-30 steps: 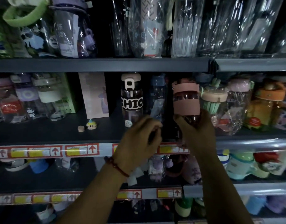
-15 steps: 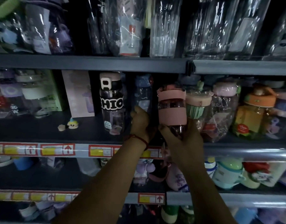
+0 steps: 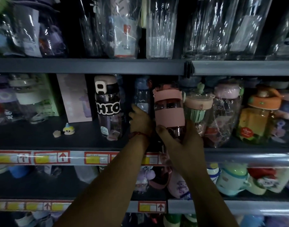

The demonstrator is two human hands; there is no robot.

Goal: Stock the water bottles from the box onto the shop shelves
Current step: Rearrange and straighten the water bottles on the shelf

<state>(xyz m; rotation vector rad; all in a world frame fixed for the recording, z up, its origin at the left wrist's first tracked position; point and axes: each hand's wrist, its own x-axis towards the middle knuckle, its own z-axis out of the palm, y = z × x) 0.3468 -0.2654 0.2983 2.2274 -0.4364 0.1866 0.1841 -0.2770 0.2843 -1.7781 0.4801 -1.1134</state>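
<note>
**Pink bottle going into a gap on a crowded middle shelf**

Dark shop shelving fills the view, three tiers packed with drink bottles. The top tier holds tall wrapped clear bottles point(image 3: 160, 28). The middle shelf point(image 3: 91, 141) is where the work is happening.

The pink bottle point(image 3: 169, 110), clear with a pink lid and pink sleeve, stands upright in the air just above the shelf's front edge, not yet set down. The right hand point(image 3: 181, 145) grips its base from below, thumb and fingers wrapped round it. A second ago it sat lower and nearer the edge; it has since risen and moved in towards the row, so placing looks close.

The left hand point(image 3: 140, 122) has left the shelf front and reached into the slot beside the pink bottle, up against a blue-capped bottle point(image 3: 141, 95) further back. Whether it grips or only nudges that bottle cannot be told.

The slot is tight. A black-labelled bottle point(image 3: 108, 108) stands on its left, and a green ribbed cup point(image 3: 198, 104) touches or nearly touches the pink bottle on the right. Wrapped bottles crowd beyond that.

Further left stand a pale pink carton point(image 3: 74, 97) and two small charms point(image 3: 68, 130), well apart from the hands. The stock box is out of view.
</note>
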